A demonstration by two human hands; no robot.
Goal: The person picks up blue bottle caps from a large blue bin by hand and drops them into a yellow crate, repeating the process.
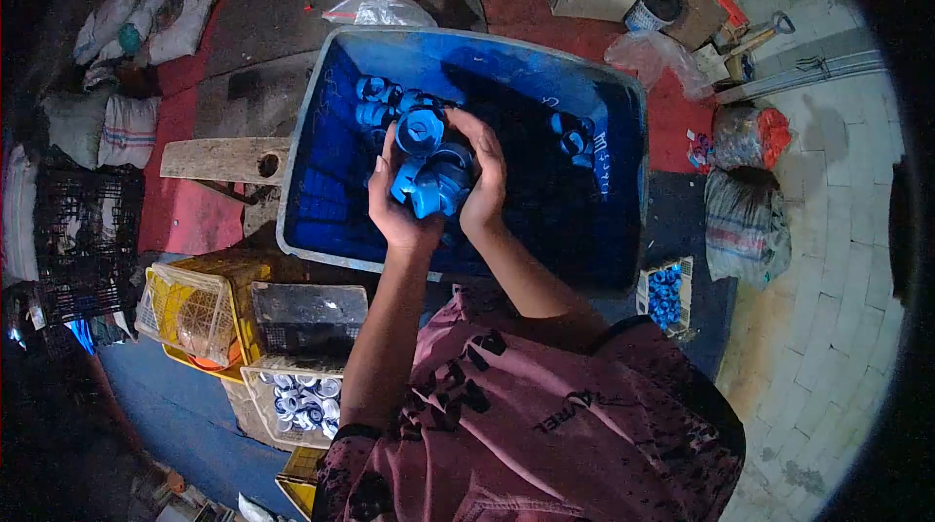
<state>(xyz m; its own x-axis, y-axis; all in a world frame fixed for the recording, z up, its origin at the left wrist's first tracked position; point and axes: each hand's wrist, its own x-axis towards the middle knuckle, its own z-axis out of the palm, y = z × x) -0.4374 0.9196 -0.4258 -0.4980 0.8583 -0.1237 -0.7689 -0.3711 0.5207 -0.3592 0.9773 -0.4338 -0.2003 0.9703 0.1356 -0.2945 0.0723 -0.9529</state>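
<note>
Several round, hollow blue plastic caps (429, 181) are gathered between my two cupped hands, above the large blue bin (466, 41). My left hand (394, 205) curves around their left side. From the right, my right hand (485, 176) presses against the same bunch with its fingers pointing up. More blue caps (372, 113) lie inside the bin at the upper left, partly hidden behind my hands. Another small group of blue caps (575, 140) sits toward the bin's right wall. Deep shadow hides much of the bin's floor.
A white crate (687, 327) of small blue parts stands at the right. At the lower left are a crate of white-and-dark parts (304, 403) and a yellow crate (239, 279). A wooden board (219, 160) adjoins the bin's left side. Sacks (745, 230) line the wall.
</note>
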